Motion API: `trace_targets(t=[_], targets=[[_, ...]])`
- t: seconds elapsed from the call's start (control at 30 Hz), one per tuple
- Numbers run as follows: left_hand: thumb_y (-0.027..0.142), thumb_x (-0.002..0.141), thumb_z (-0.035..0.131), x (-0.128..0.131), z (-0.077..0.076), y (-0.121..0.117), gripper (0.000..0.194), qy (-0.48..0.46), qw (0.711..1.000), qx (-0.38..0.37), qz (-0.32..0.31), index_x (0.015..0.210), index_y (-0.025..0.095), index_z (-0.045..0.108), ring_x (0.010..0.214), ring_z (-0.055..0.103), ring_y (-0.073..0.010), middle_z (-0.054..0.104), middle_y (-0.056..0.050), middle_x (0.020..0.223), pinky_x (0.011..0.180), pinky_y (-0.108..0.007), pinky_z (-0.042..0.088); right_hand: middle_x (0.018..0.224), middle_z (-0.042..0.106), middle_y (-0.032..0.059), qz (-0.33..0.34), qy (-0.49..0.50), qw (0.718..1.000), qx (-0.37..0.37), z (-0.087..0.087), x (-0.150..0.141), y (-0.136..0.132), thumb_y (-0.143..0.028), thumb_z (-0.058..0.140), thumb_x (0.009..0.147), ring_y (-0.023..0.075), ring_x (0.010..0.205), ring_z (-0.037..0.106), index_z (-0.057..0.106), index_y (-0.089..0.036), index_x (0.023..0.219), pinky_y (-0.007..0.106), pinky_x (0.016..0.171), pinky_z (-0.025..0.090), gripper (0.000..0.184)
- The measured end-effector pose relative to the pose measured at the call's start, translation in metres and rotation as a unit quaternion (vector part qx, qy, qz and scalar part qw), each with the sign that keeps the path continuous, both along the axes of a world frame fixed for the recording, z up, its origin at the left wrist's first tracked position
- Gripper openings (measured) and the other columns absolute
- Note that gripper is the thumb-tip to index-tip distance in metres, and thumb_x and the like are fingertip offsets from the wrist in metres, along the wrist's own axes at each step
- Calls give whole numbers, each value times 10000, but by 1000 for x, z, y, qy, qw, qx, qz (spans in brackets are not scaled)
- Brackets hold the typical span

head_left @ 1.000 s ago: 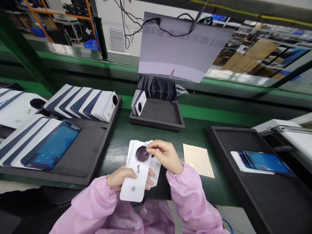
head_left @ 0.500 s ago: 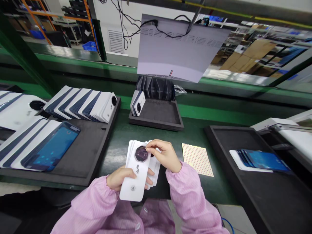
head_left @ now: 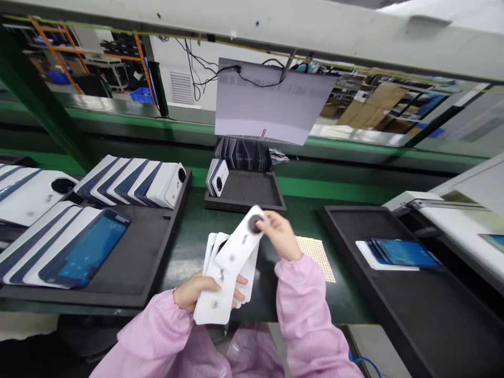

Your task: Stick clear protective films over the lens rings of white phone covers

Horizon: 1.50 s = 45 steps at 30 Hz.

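Note:
My left hand (head_left: 200, 290) is closed round a fanned stack of white phone back panels (head_left: 216, 307), its thumb on the front panel and its fingers behind the stack. These panels carry dark lettering and a small round mark near the bottom. Between thumb and fingers, my right hand (head_left: 280, 234) pinches a single white phone back panel (head_left: 239, 242) at the top, by its dark round camera area. That single panel is tilted to the right and lies across the upper part of the stack, covering some of it. Motion blurs its print slightly.
At left, a black tray (head_left: 137, 247) bears rows of white and dark blue panels. Another tray (head_left: 252, 206) stands behind the hands, below a monitor (head_left: 271, 105). A sheet of small stickers (head_left: 318, 257) lies right of my hands. Farther right, a long tray (head_left: 417, 310) holds blue panels (head_left: 405, 253).
My right hand has moved up and to the right, with one panel now pinched and angled over the stack. My left hand keeps its grip. The camera view has tilted upward.

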<state>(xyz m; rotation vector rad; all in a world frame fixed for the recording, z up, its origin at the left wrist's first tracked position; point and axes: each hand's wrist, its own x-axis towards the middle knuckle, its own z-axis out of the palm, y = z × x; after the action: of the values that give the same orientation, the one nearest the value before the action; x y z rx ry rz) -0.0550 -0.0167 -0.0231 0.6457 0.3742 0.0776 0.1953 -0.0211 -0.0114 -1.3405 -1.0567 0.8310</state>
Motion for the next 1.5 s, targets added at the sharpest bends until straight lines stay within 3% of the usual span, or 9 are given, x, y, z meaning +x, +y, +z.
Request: trace_targets(t=[0.13,0.37,0.53,0.63,0.73,0.97,1.13,1.3,1.5], targets=[[195,589,497,-6,-1,2,601,-93,995,-41,25,1158,16,564,833,627,-277,689,-171,910,798,-432,426,803,636,34,-60,-1,998,14,-1,21,-7,-455,491,779,135,644,582,541,-186,968,276,615,474,333],[228,570,507,-10,2,1,591,-119,992,-35,28,1122,28,573,799,623,-254,682,-157,871,770,-414,438,730,624,30,-1,-157,987,-47,-16,-30,-11,-197,712,584,211,730,577,651,-176,739,414,767,465,168],[217,600,496,-8,-1,-1,550,-89,995,-4,44,1120,62,589,813,622,-257,682,-151,887,722,-390,457,961,570,98,-81,-244,966,27,14,-50,-20,-175,641,707,257,962,508,633,-184,897,458,881,404,190],[199,599,502,-6,-3,-3,532,-75,996,26,50,1107,69,595,794,627,-275,685,-148,851,697,-396,459,831,593,48,-6,-262,962,82,42,-63,-29,-200,601,776,191,812,548,627,-199,842,317,680,465,71],[188,585,516,-5,-1,-5,513,-63,995,54,53,1078,78,610,752,633,-279,689,-134,808,662,-378,459,761,590,13,72,-276,957,54,58,-75,-29,-159,652,730,159,753,554,627,-201,781,261,606,445,71],[127,556,538,-4,0,-8,513,-28,992,108,58,1061,103,626,701,625,-234,693,-99,794,606,-316,453,682,561,-25,90,-273,958,-12,64,-72,-15,-108,683,685,116,643,525,583,-181,682,250,615,430,124],[170,592,524,-4,-2,-7,441,-40,994,73,64,1010,101,644,735,629,-243,698,-108,792,660,-346,460,692,552,-1,100,-364,926,26,70,-79,-30,-106,633,740,153,715,506,519,-184,627,290,668,419,178],[266,632,453,-8,-7,-5,384,-55,995,21,80,897,83,663,704,638,-257,686,-119,760,630,-353,459,738,571,15,234,-394,886,69,78,-90,-58,-90,594,764,171,768,513,521,-195,704,285,674,424,141],[200,555,508,-5,-1,-7,476,-52,995,47,67,1000,89,634,738,634,-263,684,-126,806,664,-373,465,765,587,19,75,-336,937,53,68,-78,-28,-140,611,765,168,758,538,575,-198,743,300,690,435,72]])
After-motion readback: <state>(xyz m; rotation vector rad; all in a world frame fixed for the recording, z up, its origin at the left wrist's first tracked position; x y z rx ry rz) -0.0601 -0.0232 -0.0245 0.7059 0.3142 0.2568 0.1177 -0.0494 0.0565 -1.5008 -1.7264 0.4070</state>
